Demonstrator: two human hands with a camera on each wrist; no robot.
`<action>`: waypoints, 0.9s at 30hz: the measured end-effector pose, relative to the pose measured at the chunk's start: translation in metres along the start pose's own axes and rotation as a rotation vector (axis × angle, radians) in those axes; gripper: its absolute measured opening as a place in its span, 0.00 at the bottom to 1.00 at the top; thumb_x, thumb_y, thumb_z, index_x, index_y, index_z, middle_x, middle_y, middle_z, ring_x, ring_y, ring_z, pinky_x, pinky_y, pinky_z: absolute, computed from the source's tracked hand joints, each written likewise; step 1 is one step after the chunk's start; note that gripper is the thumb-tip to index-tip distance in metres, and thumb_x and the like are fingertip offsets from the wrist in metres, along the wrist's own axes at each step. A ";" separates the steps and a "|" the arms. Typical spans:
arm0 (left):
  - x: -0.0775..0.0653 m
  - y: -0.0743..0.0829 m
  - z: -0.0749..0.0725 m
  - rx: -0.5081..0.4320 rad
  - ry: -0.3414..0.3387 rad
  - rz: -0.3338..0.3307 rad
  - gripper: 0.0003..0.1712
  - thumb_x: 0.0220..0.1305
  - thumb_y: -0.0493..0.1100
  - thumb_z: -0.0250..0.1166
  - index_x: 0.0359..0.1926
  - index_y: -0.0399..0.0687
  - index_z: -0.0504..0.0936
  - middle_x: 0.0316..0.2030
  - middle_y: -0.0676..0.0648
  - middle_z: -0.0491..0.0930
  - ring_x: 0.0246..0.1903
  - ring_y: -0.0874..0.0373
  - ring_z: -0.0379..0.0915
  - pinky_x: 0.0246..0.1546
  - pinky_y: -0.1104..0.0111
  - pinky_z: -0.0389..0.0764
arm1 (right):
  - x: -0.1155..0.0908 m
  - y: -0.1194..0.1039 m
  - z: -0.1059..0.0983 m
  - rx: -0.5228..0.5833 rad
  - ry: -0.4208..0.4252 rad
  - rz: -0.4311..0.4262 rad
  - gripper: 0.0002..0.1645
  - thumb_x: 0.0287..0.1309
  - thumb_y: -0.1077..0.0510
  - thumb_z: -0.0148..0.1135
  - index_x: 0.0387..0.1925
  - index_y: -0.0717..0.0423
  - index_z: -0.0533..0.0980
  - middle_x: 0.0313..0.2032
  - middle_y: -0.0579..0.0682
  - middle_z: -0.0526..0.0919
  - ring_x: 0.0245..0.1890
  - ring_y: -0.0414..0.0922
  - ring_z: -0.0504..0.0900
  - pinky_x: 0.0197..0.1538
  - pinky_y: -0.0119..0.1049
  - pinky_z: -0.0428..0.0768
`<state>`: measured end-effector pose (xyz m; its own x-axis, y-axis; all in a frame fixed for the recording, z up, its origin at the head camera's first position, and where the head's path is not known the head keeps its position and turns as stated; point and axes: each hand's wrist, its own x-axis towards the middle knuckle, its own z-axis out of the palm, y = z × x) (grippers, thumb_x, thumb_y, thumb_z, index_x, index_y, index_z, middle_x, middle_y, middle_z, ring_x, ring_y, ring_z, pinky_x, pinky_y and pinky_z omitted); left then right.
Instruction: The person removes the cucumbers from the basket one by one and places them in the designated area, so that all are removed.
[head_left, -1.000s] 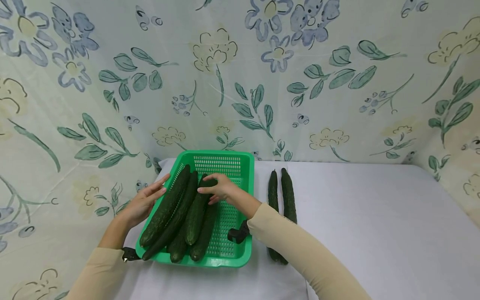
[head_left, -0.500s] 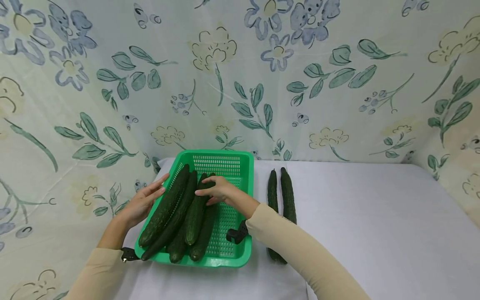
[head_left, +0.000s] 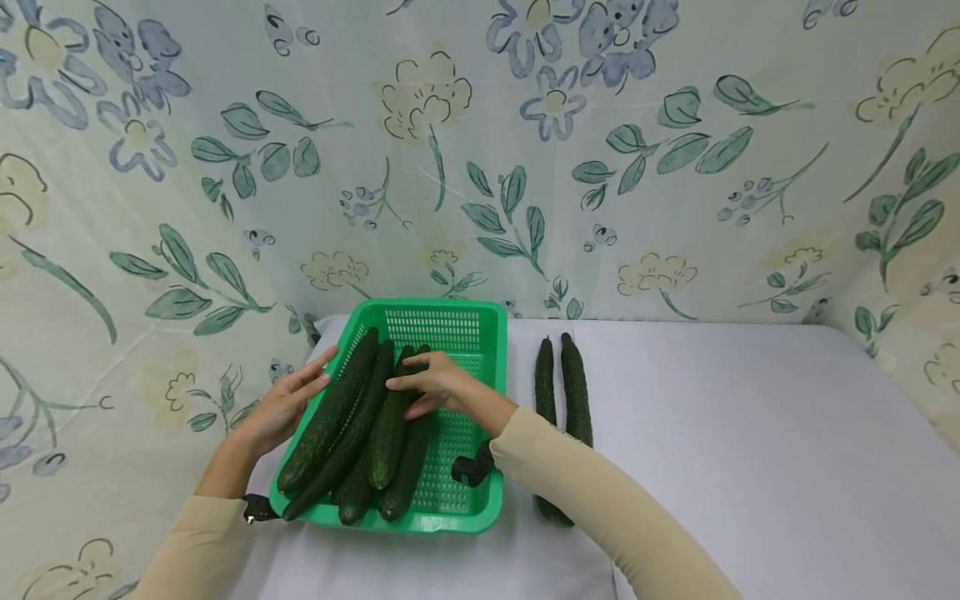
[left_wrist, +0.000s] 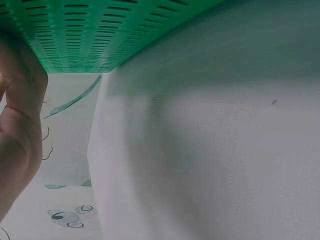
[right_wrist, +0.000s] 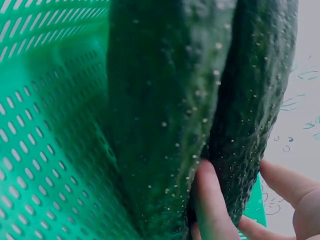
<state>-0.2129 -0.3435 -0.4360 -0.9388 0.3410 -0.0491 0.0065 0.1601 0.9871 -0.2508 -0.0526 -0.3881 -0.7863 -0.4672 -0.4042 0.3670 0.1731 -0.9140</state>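
Several dark green cucumbers lie side by side in a green plastic basket (head_left: pixel 491 467). My right hand (head_left: pixel 442 382) reaches over the basket's right side and holds the upper cucumber (head_left: pixel 386 446) near its far end. In the right wrist view, fingers (right_wrist: pixel 212 200) sit on both sides of that cucumber (right_wrist: pixel 255 110), one in the gap beside the neighbouring cucumber (right_wrist: pixel 165 115). My left hand (head_left: pixel 281 408) rests against the basket's left wall with extended fingers. In the left wrist view that hand (left_wrist: pixel 20 110) is partly cut off, beside the slotted wall (left_wrist: pixel 75 35).
Two more cucumbers (head_left: pixel 576 387) lie on the white tablecloth (head_left: pixel 735 433) right of the basket, partly hidden by my right sleeve (head_left: pixel 592 492). A floral curtain (head_left: pixel 480 167) hangs behind the table and along its left side.
My right hand has shifted slightly left, and its lower digit has tucked in closer against the upper cucumber. The left hand and the basket look nearly still.
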 end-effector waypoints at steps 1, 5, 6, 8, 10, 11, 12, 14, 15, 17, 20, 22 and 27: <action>0.000 0.000 0.000 0.001 0.003 0.000 0.33 0.82 0.47 0.46 0.80 0.55 0.47 0.78 0.42 0.28 0.74 0.41 0.16 0.68 0.39 0.29 | 0.000 0.000 0.001 0.004 -0.001 0.000 0.37 0.61 0.60 0.70 0.70 0.57 0.68 0.63 0.68 0.71 0.32 0.58 0.87 0.36 0.46 0.86; -0.001 0.001 0.000 0.001 0.011 0.000 0.33 0.81 0.47 0.46 0.80 0.55 0.47 0.78 0.41 0.28 0.74 0.41 0.16 0.68 0.39 0.28 | -0.001 0.000 0.003 0.015 0.001 -0.004 0.37 0.61 0.62 0.70 0.70 0.57 0.68 0.63 0.65 0.72 0.32 0.58 0.87 0.36 0.45 0.86; -0.002 0.001 0.000 0.001 0.012 0.001 0.33 0.81 0.47 0.46 0.80 0.54 0.47 0.78 0.40 0.28 0.74 0.41 0.16 0.68 0.39 0.27 | -0.001 0.000 0.003 0.019 0.001 -0.003 0.37 0.61 0.62 0.70 0.70 0.57 0.68 0.62 0.65 0.72 0.32 0.58 0.87 0.36 0.46 0.86; -0.001 0.001 0.000 0.003 0.010 0.004 0.33 0.82 0.47 0.46 0.80 0.54 0.47 0.78 0.40 0.27 0.74 0.41 0.15 0.68 0.38 0.27 | -0.001 0.000 0.002 0.036 -0.003 0.002 0.38 0.61 0.63 0.70 0.71 0.57 0.68 0.62 0.66 0.72 0.33 0.59 0.87 0.37 0.46 0.86; -0.001 0.001 0.000 0.004 0.004 0.006 0.33 0.82 0.47 0.46 0.80 0.54 0.47 0.77 0.40 0.27 0.74 0.40 0.15 0.68 0.38 0.27 | -0.002 -0.001 0.000 0.047 -0.007 0.008 0.38 0.61 0.64 0.69 0.71 0.57 0.67 0.62 0.66 0.72 0.33 0.58 0.87 0.37 0.46 0.86; -0.001 0.001 0.000 0.005 0.002 0.007 0.33 0.82 0.47 0.46 0.80 0.54 0.46 0.77 0.40 0.27 0.74 0.40 0.15 0.68 0.38 0.27 | -0.002 -0.001 -0.001 0.053 -0.010 0.012 0.38 0.61 0.64 0.69 0.72 0.57 0.66 0.62 0.66 0.72 0.33 0.58 0.87 0.38 0.46 0.86; -0.001 0.000 -0.001 0.005 0.001 0.008 0.33 0.82 0.47 0.46 0.80 0.55 0.46 0.77 0.40 0.27 0.74 0.40 0.15 0.68 0.38 0.26 | -0.002 -0.002 -0.001 0.058 -0.012 0.015 0.39 0.61 0.65 0.69 0.72 0.57 0.66 0.62 0.66 0.72 0.32 0.57 0.87 0.38 0.46 0.86; 0.000 0.001 -0.001 0.005 -0.001 0.007 0.33 0.82 0.47 0.46 0.80 0.55 0.46 0.77 0.40 0.26 0.74 0.40 0.14 0.68 0.37 0.26 | -0.003 -0.002 -0.004 0.063 -0.017 0.021 0.39 0.62 0.65 0.68 0.72 0.57 0.65 0.61 0.65 0.74 0.31 0.55 0.87 0.37 0.45 0.86; 0.001 0.001 0.000 0.004 0.000 0.006 0.33 0.82 0.47 0.46 0.80 0.55 0.46 0.77 0.40 0.27 0.74 0.40 0.14 0.68 0.38 0.26 | -0.003 -0.002 -0.005 0.064 -0.020 0.021 0.39 0.62 0.65 0.68 0.73 0.57 0.65 0.59 0.65 0.75 0.31 0.55 0.87 0.37 0.44 0.86; 0.001 0.001 0.000 0.002 0.001 0.003 0.33 0.82 0.47 0.46 0.80 0.55 0.46 0.77 0.40 0.27 0.74 0.40 0.15 0.68 0.38 0.27 | -0.004 -0.003 -0.006 0.073 -0.026 0.025 0.39 0.63 0.65 0.68 0.73 0.56 0.64 0.59 0.64 0.76 0.30 0.53 0.86 0.37 0.44 0.86; 0.000 0.001 0.000 -0.002 0.000 -0.007 0.33 0.82 0.48 0.46 0.80 0.55 0.46 0.78 0.40 0.27 0.74 0.40 0.15 0.68 0.38 0.28 | -0.007 -0.004 -0.007 0.079 -0.030 0.025 0.40 0.63 0.65 0.68 0.73 0.56 0.64 0.58 0.64 0.76 0.28 0.53 0.86 0.38 0.45 0.86; 0.000 0.001 0.001 -0.002 -0.001 -0.013 0.33 0.82 0.48 0.46 0.80 0.55 0.46 0.78 0.40 0.27 0.74 0.40 0.16 0.68 0.38 0.29 | -0.008 -0.004 -0.008 0.089 -0.032 0.022 0.40 0.63 0.65 0.67 0.74 0.55 0.64 0.58 0.64 0.76 0.27 0.52 0.85 0.38 0.45 0.86; 0.000 0.002 0.001 0.004 0.002 -0.013 0.33 0.82 0.47 0.46 0.80 0.55 0.46 0.78 0.42 0.28 0.74 0.41 0.15 0.68 0.37 0.27 | -0.009 -0.005 -0.008 0.115 -0.034 0.005 0.40 0.63 0.65 0.67 0.74 0.54 0.63 0.57 0.64 0.76 0.25 0.51 0.84 0.36 0.43 0.86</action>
<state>-0.2126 -0.3418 -0.4343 -0.9395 0.3370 -0.0621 -0.0047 0.1687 0.9857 -0.2495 -0.0418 -0.3801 -0.7675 -0.4965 -0.4055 0.4271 0.0757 -0.9010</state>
